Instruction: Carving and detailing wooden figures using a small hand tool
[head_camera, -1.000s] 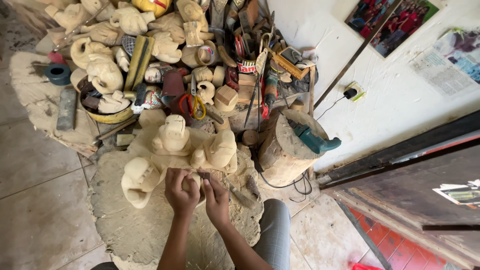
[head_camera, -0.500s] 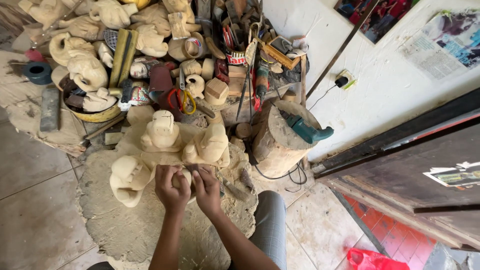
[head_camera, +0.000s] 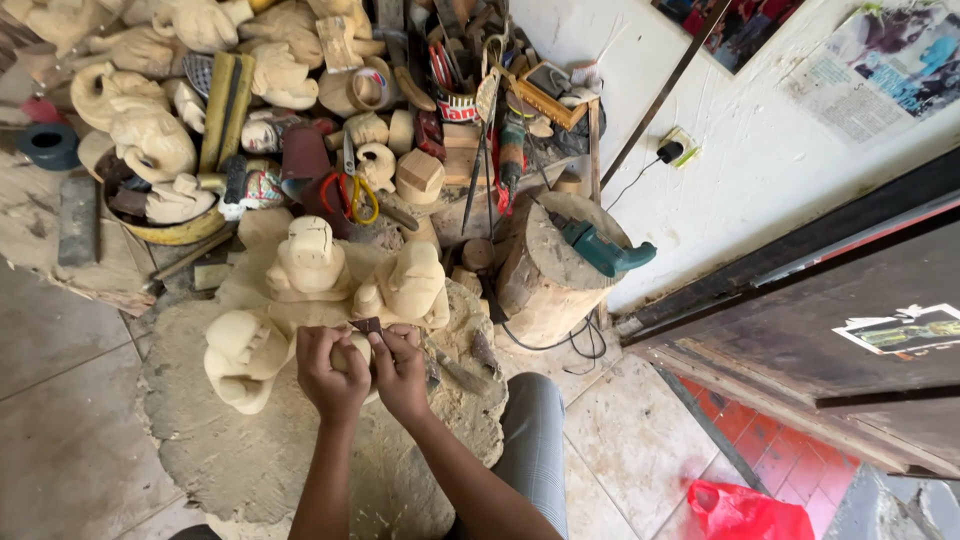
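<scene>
Hands close together over dusty sacking (head_camera: 250, 460): left hand (head_camera: 330, 372) curled around small pale wood carving (head_camera: 352, 352), right hand (head_camera: 403, 372) pinching dark scrap (head_camera: 366, 326) against its far edge. Unfinished carved figures (head_camera: 310, 262) just beyond; teal power drill (head_camera: 600, 250) on stump (head_camera: 545, 275), far right.

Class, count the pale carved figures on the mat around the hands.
3: one left of the left hand, two beyond the right hand. The hands hide a smaller piece.

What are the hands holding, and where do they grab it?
The left hand wraps around a small pale wooden carving. The right hand pinches a small dark piece against its top.
</scene>
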